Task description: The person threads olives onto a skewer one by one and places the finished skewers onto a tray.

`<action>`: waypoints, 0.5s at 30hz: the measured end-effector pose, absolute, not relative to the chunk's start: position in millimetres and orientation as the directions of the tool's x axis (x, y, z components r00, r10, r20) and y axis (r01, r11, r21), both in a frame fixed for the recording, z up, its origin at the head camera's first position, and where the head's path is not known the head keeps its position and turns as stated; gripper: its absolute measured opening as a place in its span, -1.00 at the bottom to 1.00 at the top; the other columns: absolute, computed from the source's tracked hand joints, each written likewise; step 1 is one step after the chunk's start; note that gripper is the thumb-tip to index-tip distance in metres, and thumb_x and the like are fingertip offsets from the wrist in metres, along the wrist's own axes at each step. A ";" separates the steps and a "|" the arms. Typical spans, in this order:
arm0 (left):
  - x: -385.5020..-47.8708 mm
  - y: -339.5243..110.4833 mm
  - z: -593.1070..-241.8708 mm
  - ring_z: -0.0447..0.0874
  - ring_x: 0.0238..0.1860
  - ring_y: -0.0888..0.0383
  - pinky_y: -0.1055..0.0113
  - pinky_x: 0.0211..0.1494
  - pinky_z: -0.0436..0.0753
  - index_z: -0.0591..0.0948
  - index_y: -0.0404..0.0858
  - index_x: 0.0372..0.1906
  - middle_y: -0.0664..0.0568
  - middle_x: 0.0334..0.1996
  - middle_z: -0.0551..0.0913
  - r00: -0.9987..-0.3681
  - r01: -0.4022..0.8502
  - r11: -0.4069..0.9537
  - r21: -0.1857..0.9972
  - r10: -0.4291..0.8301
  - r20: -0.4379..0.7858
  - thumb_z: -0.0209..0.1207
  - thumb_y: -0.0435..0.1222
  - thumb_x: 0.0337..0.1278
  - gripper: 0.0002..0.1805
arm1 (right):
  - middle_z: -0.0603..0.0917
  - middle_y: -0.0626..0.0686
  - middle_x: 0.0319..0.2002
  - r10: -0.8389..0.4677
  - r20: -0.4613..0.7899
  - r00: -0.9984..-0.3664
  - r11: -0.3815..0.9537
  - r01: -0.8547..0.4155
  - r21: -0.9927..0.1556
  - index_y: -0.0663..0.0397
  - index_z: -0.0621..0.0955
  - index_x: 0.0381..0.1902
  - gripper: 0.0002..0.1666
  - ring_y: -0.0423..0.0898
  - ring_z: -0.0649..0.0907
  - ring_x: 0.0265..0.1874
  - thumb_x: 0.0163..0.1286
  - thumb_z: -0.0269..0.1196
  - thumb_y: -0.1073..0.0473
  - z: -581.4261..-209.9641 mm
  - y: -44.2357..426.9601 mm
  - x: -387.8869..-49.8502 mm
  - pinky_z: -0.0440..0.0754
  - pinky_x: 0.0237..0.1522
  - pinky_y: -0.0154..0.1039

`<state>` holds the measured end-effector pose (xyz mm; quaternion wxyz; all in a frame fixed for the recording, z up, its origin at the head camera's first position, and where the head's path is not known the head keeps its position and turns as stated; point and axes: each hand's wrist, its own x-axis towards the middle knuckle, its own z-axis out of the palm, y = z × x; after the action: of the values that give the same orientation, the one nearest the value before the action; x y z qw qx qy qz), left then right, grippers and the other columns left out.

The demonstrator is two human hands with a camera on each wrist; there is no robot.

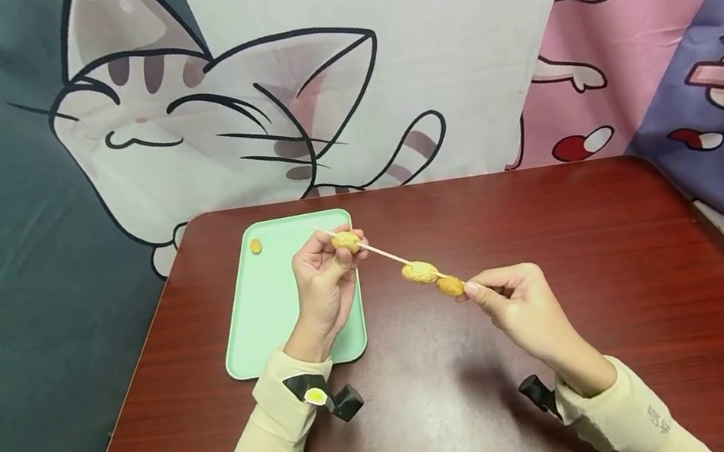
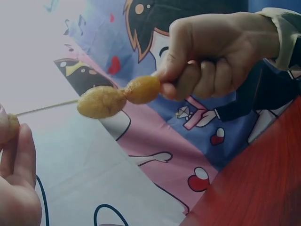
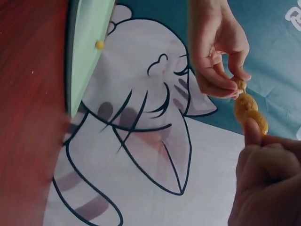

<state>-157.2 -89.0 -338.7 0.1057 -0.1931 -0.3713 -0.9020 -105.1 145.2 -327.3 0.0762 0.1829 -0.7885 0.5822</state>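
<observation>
A thin wooden skewer (image 1: 383,253) slants between my two hands above the table, with three yellow, oval, wrinkled food pieces on it. My left hand (image 1: 323,285) pinches one yellow piece (image 1: 346,241) near the skewer's upper left end, its tip showing past it. Two more pieces, a pale one (image 1: 419,272) and a darker one (image 1: 450,285), sit close together at the other end. There my right hand (image 1: 523,311) pinches the skewer's end, its thumb against the darker piece. In the left wrist view, bare skewer runs between the left hand (image 2: 18,183) and the pair.
A light green tray (image 1: 260,317) lies on the brown table (image 1: 420,395), partly beneath the left forearm. One small yellow piece (image 1: 256,246) rests in its far left corner. A cartoon-printed cloth (image 1: 446,36) hangs behind the table.
</observation>
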 end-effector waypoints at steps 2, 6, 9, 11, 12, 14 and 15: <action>-156.4 -88.5 -338.1 0.73 -0.26 0.18 0.48 -0.16 0.72 0.63 -0.28 -0.31 -0.03 -0.29 0.72 -0.910 0.333 -0.691 0.642 -0.056 0.411 0.43 -0.21 -0.10 -0.72 | 0.56 -0.25 -0.65 -0.183 0.393 -0.901 0.287 -0.431 -0.855 0.32 0.73 -0.43 -0.83 -0.37 0.33 -0.69 0.27 0.26 0.54 -329.8 143.7 -105.2 0.27 -0.76 -0.40; -155.1 -87.5 -337.9 0.74 -0.28 0.19 0.47 -0.17 0.73 0.62 -0.28 -0.35 -0.04 -0.30 0.71 -0.925 0.321 -0.680 0.659 -0.075 0.373 0.43 -0.21 -0.11 -0.73 | 0.55 -0.18 -0.64 -0.161 0.504 -0.849 0.341 -0.527 -0.778 0.28 0.74 -0.45 -0.80 -0.41 0.27 -0.71 0.21 0.28 0.59 -333.3 141.3 -105.1 0.22 -0.81 -0.43; -154.8 -87.9 -338.7 0.74 -0.26 0.17 0.46 -0.15 0.73 0.62 -0.30 -0.31 -0.05 -0.29 0.72 -0.924 0.318 -0.683 0.657 -0.067 0.377 0.43 -0.22 -0.11 -0.70 | 0.55 -0.19 -0.64 -0.160 0.486 -0.859 0.340 -0.510 -0.790 0.28 0.74 -0.46 -0.80 -0.39 0.29 -0.70 0.21 0.28 0.58 -333.0 141.4 -105.6 0.24 -0.78 -0.42; -154.9 -88.8 -339.6 0.74 -0.25 0.17 0.46 -0.13 0.73 0.62 -0.31 -0.26 -0.06 -0.28 0.72 -0.918 0.318 -0.688 0.652 -0.051 0.394 0.42 -0.22 -0.11 -0.68 | 0.57 -0.21 -0.62 -0.170 0.431 -0.886 0.320 -0.463 -0.826 0.29 0.74 -0.46 -0.81 -0.36 0.30 -0.67 0.23 0.27 0.57 -331.8 142.5 -106.0 0.24 -0.74 -0.38; -154.8 -89.4 -339.8 0.73 -0.24 0.17 0.46 -0.12 0.72 0.62 -0.32 -0.23 -0.06 -0.28 0.72 -0.913 0.320 -0.691 0.648 -0.042 0.406 0.42 -0.22 -0.10 -0.66 | 0.55 -0.23 -0.64 -0.176 0.399 -0.900 0.307 -0.435 -0.847 0.30 0.74 -0.46 -0.82 -0.35 0.29 -0.67 0.24 0.27 0.55 -331.2 143.3 -106.2 0.22 -0.75 -0.35; -154.9 -90.2 -340.6 0.73 -0.22 0.17 0.46 -0.11 0.72 0.62 -0.32 -0.18 -0.06 -0.27 0.73 -0.904 0.323 -0.691 0.646 -0.024 0.426 0.41 -0.22 -0.08 -0.64 | 0.50 -0.26 -0.68 -0.185 0.350 -0.918 0.294 -0.392 -0.872 0.30 0.73 -0.46 -0.82 -0.33 0.29 -0.68 0.25 0.26 0.54 -329.9 144.4 -106.3 0.20 -0.77 -0.32; -155.0 -90.3 -340.7 0.73 -0.22 0.17 0.46 -0.11 0.72 0.62 -0.32 -0.17 -0.05 -0.26 0.73 -0.901 0.325 -0.692 0.645 -0.019 0.433 0.41 -0.22 -0.07 -0.64 | 0.47 -0.25 -0.69 -0.190 0.340 -0.921 0.290 -0.384 -0.877 0.31 0.72 -0.47 -0.83 -0.33 0.26 -0.69 0.26 0.26 0.54 -330.1 144.8 -106.5 0.17 -0.78 -0.30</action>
<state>-155.0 -90.3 -340.7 0.0956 -0.2008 -0.3808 -0.8975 -106.5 144.8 -330.1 0.0851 0.1796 -0.7987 0.5680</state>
